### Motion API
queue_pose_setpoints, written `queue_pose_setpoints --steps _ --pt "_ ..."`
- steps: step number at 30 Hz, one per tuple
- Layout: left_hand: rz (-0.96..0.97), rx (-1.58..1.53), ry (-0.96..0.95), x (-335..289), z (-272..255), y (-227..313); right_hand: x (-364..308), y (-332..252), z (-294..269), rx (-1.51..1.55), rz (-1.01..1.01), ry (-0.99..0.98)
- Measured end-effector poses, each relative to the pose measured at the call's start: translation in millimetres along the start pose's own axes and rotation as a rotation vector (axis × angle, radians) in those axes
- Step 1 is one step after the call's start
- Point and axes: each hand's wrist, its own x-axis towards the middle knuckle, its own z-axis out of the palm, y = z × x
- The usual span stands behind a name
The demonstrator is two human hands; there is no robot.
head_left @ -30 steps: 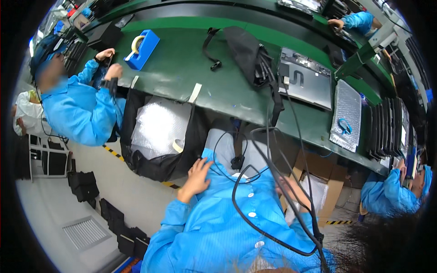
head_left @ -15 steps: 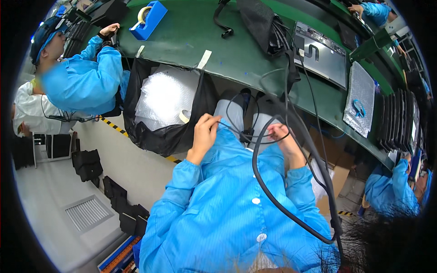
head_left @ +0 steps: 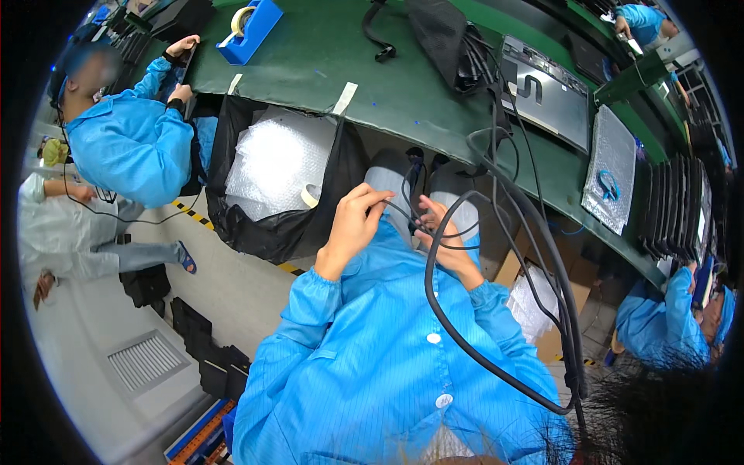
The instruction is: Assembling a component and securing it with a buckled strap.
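Above my lap, a thin black cable (head_left: 401, 211) runs in loops between my two hands. My left hand (head_left: 355, 223) pinches the cable between thumb and fingertips. Close beside it on the right, my right hand (head_left: 449, 244) has its fingers curled around loops of the same cable, and some strands cross over the hand. A thicker black cable (head_left: 443, 314) bends in a large loop to the right of my right hand and runs down past my blue sleeve. Where the thin cable ends is hidden.
A green workbench (head_left: 310, 77) ahead holds a blue tape dispenser (head_left: 249, 32), a black bag (head_left: 446, 43), a laptop panel (head_left: 546, 93) and bubble wrap (head_left: 608, 174). Below its edge hangs a black bag-lined bin (head_left: 271, 248) with bubble sheets. A co-worker (head_left: 136, 147) sits left.
My right hand has moved left, closer to my left hand, bringing the cable loops along. My left hand stays nearly in place. At far left, the person in white has shifted, and a leg now shows.
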Motion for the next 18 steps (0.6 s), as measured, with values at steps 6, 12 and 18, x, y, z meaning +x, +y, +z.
queue_pose_setpoints --steps 6,12,18 --pt "-0.108 0.077 -0.053 7 -9 6 19 -37 -5 0.271 0.079 -0.012" --pt "-0.116 0.037 -0.221 4 -5 -5 23 -59 -14 0.348 0.126 -0.015" --pt "-0.060 0.088 -0.277 -11 11 -22 0 -55 -22 0.274 0.177 0.006"
